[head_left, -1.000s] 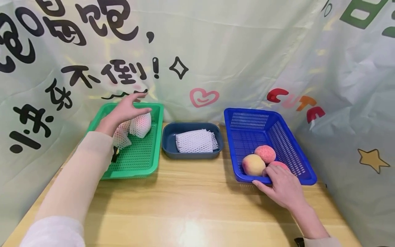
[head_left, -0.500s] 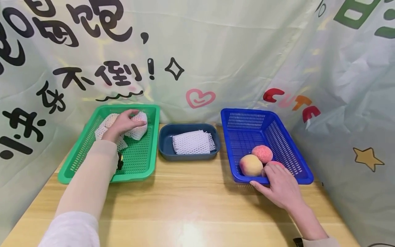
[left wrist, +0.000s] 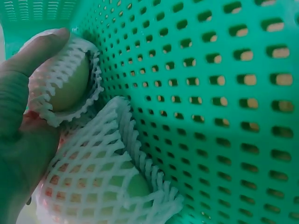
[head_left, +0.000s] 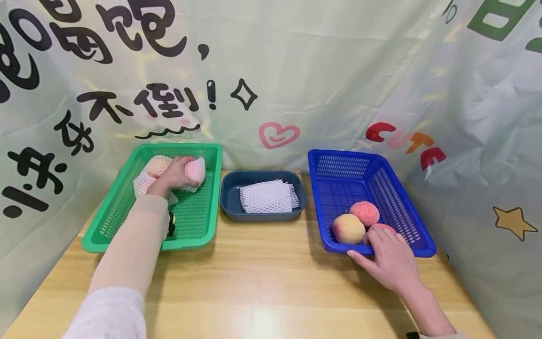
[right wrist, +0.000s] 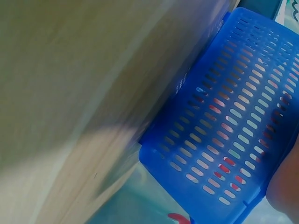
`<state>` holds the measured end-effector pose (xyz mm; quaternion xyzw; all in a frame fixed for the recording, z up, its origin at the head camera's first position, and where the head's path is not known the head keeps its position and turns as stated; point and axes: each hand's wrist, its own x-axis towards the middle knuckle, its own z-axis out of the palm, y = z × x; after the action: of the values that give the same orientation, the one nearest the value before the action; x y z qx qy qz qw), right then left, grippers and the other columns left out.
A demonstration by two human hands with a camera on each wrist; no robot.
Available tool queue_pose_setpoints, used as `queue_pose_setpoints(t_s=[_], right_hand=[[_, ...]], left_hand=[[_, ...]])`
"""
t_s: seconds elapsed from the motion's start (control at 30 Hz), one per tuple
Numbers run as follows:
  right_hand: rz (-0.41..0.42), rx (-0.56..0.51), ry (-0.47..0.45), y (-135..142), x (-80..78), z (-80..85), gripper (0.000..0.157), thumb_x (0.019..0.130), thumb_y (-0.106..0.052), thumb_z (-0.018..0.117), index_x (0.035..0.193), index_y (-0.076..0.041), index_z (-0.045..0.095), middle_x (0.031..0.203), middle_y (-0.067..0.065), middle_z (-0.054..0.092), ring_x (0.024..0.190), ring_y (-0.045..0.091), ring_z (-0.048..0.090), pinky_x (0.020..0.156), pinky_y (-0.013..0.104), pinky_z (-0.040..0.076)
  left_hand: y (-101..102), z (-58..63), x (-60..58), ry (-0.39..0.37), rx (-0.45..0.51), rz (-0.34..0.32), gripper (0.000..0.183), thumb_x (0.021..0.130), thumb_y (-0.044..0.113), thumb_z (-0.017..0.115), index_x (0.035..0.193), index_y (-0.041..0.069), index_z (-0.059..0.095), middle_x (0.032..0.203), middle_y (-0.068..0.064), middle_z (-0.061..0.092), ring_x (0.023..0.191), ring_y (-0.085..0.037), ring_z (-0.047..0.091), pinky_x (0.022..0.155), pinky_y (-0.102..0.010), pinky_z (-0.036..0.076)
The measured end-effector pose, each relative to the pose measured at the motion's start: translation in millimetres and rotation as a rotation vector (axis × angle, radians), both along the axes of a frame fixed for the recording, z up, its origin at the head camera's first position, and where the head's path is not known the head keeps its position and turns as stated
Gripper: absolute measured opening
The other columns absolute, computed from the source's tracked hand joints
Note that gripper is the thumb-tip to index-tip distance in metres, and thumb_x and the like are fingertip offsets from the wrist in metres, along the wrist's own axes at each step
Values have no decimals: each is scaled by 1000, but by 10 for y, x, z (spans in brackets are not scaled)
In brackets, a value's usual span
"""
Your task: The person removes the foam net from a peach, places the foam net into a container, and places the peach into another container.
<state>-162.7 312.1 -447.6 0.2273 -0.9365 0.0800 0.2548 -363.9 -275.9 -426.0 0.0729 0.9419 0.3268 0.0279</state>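
Three containers stand in a row on the worktop, seemingly to keep kinds apart: a green basket for netted fruit, a dark tray for white netting, a blue basket for bare fruit. Inside the green basket, the left hand curls its grip round a netted peach, probably to steady it. The right hand lies over the blue basket's near rim at a red fruit; its fingertips are hidden, so I cannot tell what that grip holds or how tightly. A yellow peach sits just beside.
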Motion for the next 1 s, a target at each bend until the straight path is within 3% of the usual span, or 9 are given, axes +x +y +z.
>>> queue_pose_setpoints(t_s=[0.2,0.33,0.5,0.87,1.0], right_hand=[[6,14,-17,2,13,4,47,83,-60,76,83,-20,51,86,-4,48,79,16,47,64,34,33],[10,23,-29,-4,3,11,46,84,-60,76,83,-20,52,86,-4,49,79,17,48,65,35,35],[16,21,-18,6,-12,17,47,85,-60,74,84,-18,53,86,-3,49,79,18,48,66,37,37],[38,14,9,16,-20,15,51,89,-65,70,85,-17,52,83,-4,46,77,16,45,64,34,35],[35,16,5,21,-18,14,51,89,-65,70,85,-17,52,83,-4,46,77,16,45,65,34,36]], left_hand=[[7,-53,17,-18,50,1,88,79,13,85,155,1,42,152,-35,34,132,-51,39,110,-67,35],[-2,-63,4,-38,56,2,87,82,19,85,156,4,41,158,-34,30,143,-54,29,113,-69,30],[21,-36,-45,-54,70,1,88,84,26,84,157,5,40,157,-34,32,144,-54,28,114,-67,31],[114,298,-11,43,94,26,85,87,28,80,156,1,38,149,-33,38,127,-45,42,106,-61,38],[169,438,5,101,110,21,83,85,25,81,155,2,42,143,-30,45,119,-42,47,97,-56,43]])
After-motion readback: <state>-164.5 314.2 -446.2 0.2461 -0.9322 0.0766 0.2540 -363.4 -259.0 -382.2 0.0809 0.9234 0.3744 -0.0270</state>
